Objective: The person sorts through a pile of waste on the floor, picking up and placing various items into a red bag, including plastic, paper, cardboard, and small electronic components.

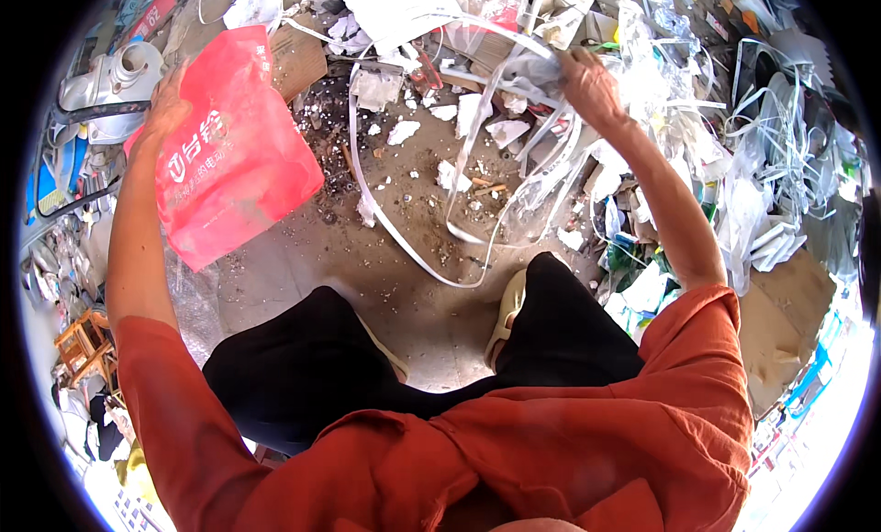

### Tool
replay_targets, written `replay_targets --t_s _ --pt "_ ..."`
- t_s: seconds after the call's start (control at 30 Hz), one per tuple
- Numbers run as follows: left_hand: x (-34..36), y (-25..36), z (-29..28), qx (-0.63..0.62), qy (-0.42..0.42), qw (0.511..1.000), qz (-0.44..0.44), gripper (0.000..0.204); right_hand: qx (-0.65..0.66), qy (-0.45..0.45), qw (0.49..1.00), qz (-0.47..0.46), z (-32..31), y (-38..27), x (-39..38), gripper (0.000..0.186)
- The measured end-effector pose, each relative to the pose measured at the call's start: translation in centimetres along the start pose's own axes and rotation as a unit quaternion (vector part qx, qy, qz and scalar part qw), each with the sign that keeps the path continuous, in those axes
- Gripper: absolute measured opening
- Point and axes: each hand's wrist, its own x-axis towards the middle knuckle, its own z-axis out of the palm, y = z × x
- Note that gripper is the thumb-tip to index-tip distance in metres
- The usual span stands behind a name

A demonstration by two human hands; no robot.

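Note:
A red printed bag (243, 146) hangs spread out at the left, with my left hand (169, 102) closed on its left edge. The bag partly covers my left fingers. At the upper right my right hand (592, 89) grips a bundle of white plastic strapping (404, 243) together with some clear film. The strapping loops down from that hand over the dirty floor. Beneath the loops lie white broken chips (403, 132) and crumbs of debris. A piece of brown cardboard (295, 62) shows behind the bag's upper right corner.
Heaped clear film and tangled strapping (780, 137) lie to the right. A flat cardboard sheet (785, 321) is by my right elbow. At the far left stands a white plastic part with a round opening (133, 64), near black bars. A small wooden chair (87, 344) lies lower left.

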Motion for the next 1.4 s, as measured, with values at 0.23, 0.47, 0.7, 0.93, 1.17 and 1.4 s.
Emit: replay_targets --t_s 0.23,0.47,0.7,0.93,1.17,1.4 --pt "-1.3 6.5 -3.0 0.106 -0.137 0.977 -0.125 0.062 0.118 -0.176 0.974 -0.074 -2.0 -14.3 -13.1 0.08" --pt "-7.8 11.8 -7.9 0.034 0.071 0.982 0.172 0.022 -0.043 -0.036 0.994 -0.095 5.3 -10.5 -12.0 0.051" --pt "-15.7 23.4 -15.1 0.068 0.118 0.94 0.312 0.01 0.086 -0.104 0.99 0.048 1.2 -7.0 -3.3 0.018" --pt "-17.9 26.9 -17.3 0.078 0.172 0.921 0.339 0.01 0.332 0.021 0.886 0.322 -5.3 8.6 -5.4 0.026" --pt "-18.7 28.8 -14.7 0.008 0.102 0.922 0.374 0.008 0.021 0.005 0.955 0.295 -2.4 15.7 -9.2 0.056" --pt "-18.1 28.6 -13.7 -0.091 0.089 0.934 0.333 0.005 0.119 -0.078 0.969 0.2 2.0 10.3 -8.4 0.056"
